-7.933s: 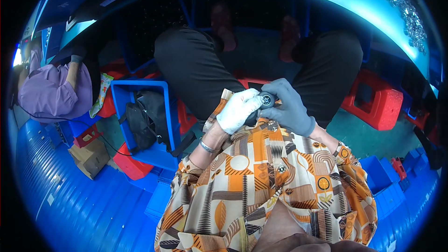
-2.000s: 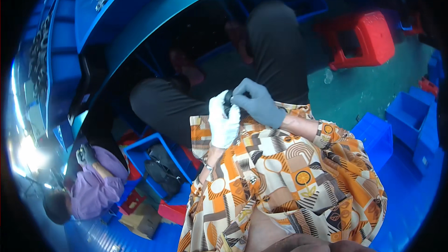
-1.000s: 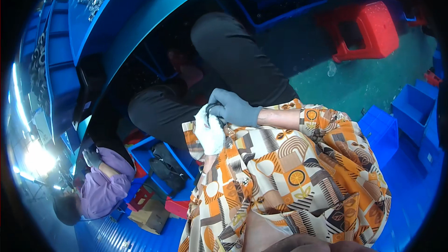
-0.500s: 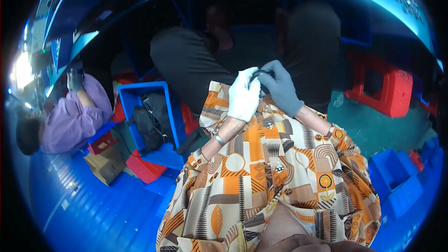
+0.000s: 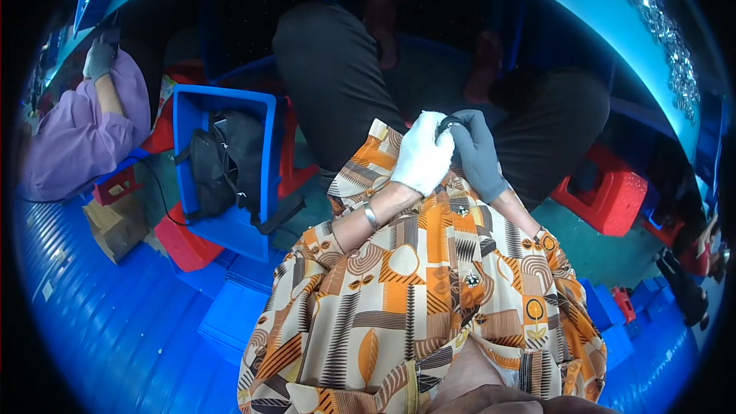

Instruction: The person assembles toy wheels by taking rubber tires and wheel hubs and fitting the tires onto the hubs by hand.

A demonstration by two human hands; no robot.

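My left hand [image 5: 424, 155], in a white glove, and my right hand [image 5: 480, 157], in a grey glove, meet above my lap. A small black, curved piece [image 5: 452, 122] sits between their fingertips, and both hands are closed on it. Fingers cover much of it, so I cannot make out its exact kind. Below the hands lies the front of my patterned orange, white and brown shirt [image 5: 429, 261].
A blue crate [image 5: 268, 153] with a black bag [image 5: 230, 157] stands to the left, near a cardboard box [image 5: 115, 224]. Red stools [image 5: 609, 192] flank me. A blue table edge curves ahead, bearing shiny small pieces [image 5: 659, 38] at right. A person in purple [image 5: 92, 123] sits left.
The view has swung to the right, so the crate and the person in purple appear farther left. My hands stay together on the black piece, and my knees appear wider apart.
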